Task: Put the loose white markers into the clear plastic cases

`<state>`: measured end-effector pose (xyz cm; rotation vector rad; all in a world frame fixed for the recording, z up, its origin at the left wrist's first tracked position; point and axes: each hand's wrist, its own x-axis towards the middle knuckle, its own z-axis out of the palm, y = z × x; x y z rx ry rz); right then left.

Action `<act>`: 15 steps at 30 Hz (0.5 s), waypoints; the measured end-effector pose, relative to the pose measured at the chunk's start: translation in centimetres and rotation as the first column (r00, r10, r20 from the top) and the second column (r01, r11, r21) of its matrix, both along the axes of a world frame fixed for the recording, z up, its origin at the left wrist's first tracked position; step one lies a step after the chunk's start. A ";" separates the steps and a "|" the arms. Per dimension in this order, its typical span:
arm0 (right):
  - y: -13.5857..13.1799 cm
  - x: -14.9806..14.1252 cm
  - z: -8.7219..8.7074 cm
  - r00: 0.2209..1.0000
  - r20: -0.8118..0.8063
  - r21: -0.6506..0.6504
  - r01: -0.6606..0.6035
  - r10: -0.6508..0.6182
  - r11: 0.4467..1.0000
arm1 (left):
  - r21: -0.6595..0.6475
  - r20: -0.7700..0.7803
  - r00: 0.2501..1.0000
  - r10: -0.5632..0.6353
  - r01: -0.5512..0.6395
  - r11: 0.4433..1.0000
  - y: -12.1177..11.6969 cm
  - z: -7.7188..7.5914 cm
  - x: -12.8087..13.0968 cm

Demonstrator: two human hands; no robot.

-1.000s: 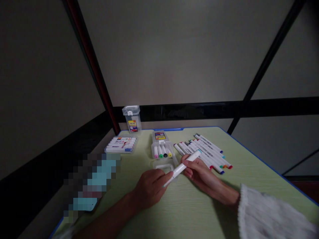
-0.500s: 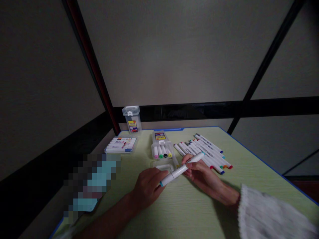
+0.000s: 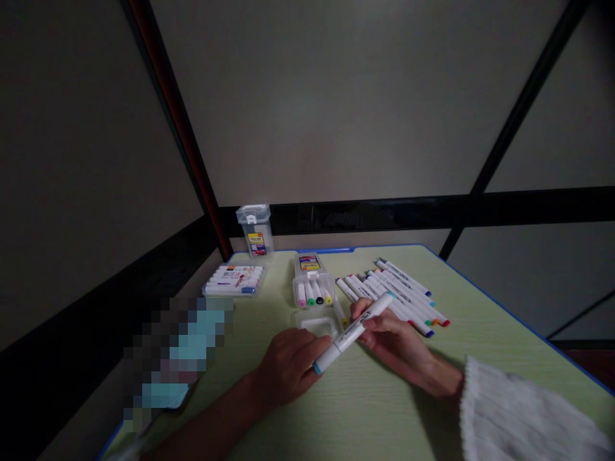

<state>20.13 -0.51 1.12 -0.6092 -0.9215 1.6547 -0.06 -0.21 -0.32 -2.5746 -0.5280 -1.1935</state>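
A white marker [image 3: 354, 330] with light-blue ends is held slantwise above the table between my two hands. My left hand [image 3: 292, 362] pinches its lower, near end. My right hand [image 3: 396, 342] grips the upper part, fingers closed around the barrel. Just behind the marker lies a clear plastic case [image 3: 312, 289] on its side, with pink, green, black and yellow marker ends showing; its lid [image 3: 307, 317] hangs open toward me. One yellow-ended marker [image 3: 340, 312] lies beside the case, partly hidden by my right hand.
Several loose white markers [image 3: 403, 291] with coloured ends are spread at the right. On the left lies a flat pack of markers [image 3: 234, 280], and behind it stands a closed clear case [image 3: 256, 234]. A blurred-out light-blue object [image 3: 196, 339] sits at the left table edge.
The marker has turned slightly, so the print on its barrel now shows, and its near end has dropped a little toward me. Both hands still hold it.
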 end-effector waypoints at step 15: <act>0.1 -0.1 -0.2 0.998 -0.048 -0.013 -0.046 0.045 0.999 | 0.020 -0.033 0.998 -0.052 0.052 0.998 -0.4 0.8 0.2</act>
